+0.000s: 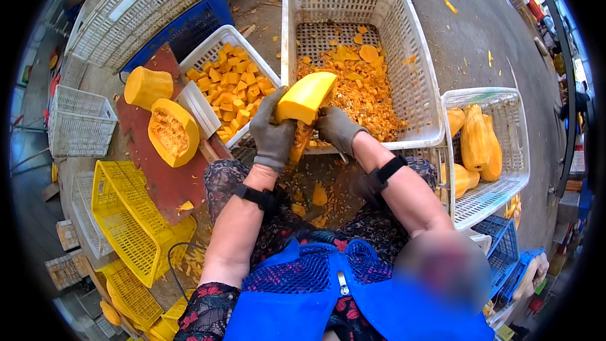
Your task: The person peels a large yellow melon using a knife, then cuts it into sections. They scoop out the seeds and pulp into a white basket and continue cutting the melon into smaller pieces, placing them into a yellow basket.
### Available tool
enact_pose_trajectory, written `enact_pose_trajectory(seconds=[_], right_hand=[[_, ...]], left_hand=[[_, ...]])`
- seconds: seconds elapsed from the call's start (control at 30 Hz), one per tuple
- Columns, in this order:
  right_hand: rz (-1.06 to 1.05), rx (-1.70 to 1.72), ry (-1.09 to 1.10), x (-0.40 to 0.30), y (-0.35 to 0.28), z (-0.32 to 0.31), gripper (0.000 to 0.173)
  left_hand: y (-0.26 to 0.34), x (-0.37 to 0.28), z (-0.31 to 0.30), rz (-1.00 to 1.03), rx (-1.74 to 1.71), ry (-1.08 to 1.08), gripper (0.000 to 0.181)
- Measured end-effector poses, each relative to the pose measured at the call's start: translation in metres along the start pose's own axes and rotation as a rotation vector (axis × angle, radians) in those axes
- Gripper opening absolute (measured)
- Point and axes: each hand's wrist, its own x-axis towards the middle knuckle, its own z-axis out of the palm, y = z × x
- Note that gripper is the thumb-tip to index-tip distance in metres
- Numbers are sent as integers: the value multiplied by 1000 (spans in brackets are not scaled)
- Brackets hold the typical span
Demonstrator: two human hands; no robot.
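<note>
A peeled, cut pumpkin piece is in my gloved left hand, held above the near edge of a large white crate. Its hollowed, stringy side faces down and to the right. My gloved right hand is closed beside that inner side. The end of a thin metal tool pokes out below this hand; the rest of the tool is hidden. Pumpkin pulp, seeds and scraps cover the bottom of the large crate.
Pumpkin cubes fill a smaller white crate at left. On a red board are a halved pumpkin and a peeled pumpkin chunk. Whole peeled pumpkins lie in a crate at right. Yellow crates stand at lower left.
</note>
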Motion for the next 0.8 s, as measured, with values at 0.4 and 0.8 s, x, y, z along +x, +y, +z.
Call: enact_pose_trajectory(seconds=[0.4,0.8], right_hand=[[324,-280,190,-39,-60,-94,20],[99,-333,114,-31,-57,-84,15]], left_hand=[[-12,21,31,-485,-576,207,32],[-12,14,45,-675,-757,-12,31]])
